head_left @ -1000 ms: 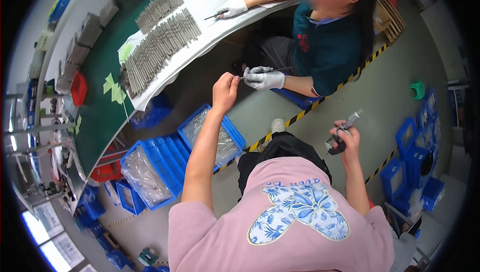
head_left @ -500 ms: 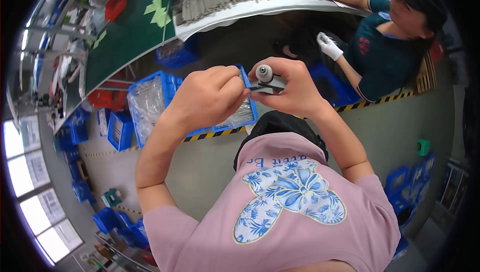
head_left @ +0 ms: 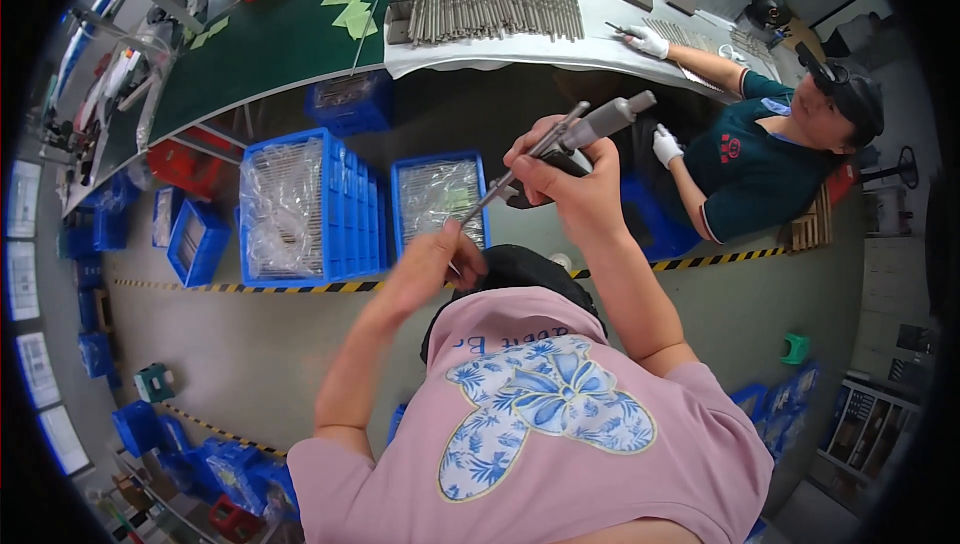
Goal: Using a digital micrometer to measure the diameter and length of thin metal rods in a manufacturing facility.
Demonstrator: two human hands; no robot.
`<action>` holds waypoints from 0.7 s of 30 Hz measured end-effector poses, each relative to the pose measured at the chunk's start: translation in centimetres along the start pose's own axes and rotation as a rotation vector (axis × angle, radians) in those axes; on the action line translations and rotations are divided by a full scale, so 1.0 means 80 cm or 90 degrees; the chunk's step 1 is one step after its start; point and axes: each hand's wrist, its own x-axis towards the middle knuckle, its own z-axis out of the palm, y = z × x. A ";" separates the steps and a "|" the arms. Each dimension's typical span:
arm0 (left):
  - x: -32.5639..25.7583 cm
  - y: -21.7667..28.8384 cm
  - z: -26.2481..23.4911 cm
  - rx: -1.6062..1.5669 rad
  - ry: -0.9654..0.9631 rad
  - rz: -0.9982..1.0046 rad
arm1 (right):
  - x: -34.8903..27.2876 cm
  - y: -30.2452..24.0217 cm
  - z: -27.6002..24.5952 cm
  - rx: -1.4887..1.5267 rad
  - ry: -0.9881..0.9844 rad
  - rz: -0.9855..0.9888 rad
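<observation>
My right hand [head_left: 568, 179] is wrapped round a micrometer [head_left: 605, 122], its grey thimble pointing up to the right and its dark frame against the palm. A thin metal rod [head_left: 490, 194] slants across the micrometer near my right thumb and fingers. Its lower end meets the fingertips of my left hand [head_left: 435, 269], which are pinched together and slightly blurred by motion. Whether the rod touches the measuring faces is hidden by my right fingers.
Blue crates [head_left: 350, 209] stacked at left hold plastic-wrapped rods; another blue crate [head_left: 398, 184] stands beside them. Bundled metal rods [head_left: 495, 9] lie on the white-covered bench [head_left: 600, 39]. A gloved co-worker [head_left: 770, 159] sits at the right. Striped tape [head_left: 300, 289] crosses the floor.
My hands have drawn apart: the left lower and nearer, the right up and to the right. The micrometer has turned to show its side, and the rod shows between my hands.
</observation>
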 end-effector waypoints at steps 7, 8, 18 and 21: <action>0.031 0.005 0.049 -0.540 0.183 0.246 | -0.014 0.012 0.018 0.169 -0.128 -0.169; 0.027 0.009 0.044 -0.624 0.142 0.301 | -0.017 0.013 0.019 0.166 -0.125 -0.169; 0.003 0.023 -0.011 -0.488 0.121 0.523 | -0.054 -0.003 -0.017 0.039 -0.026 -0.169; 0.004 0.027 0.006 -0.542 0.057 0.551 | -0.059 0.004 -0.013 0.078 -0.040 -0.172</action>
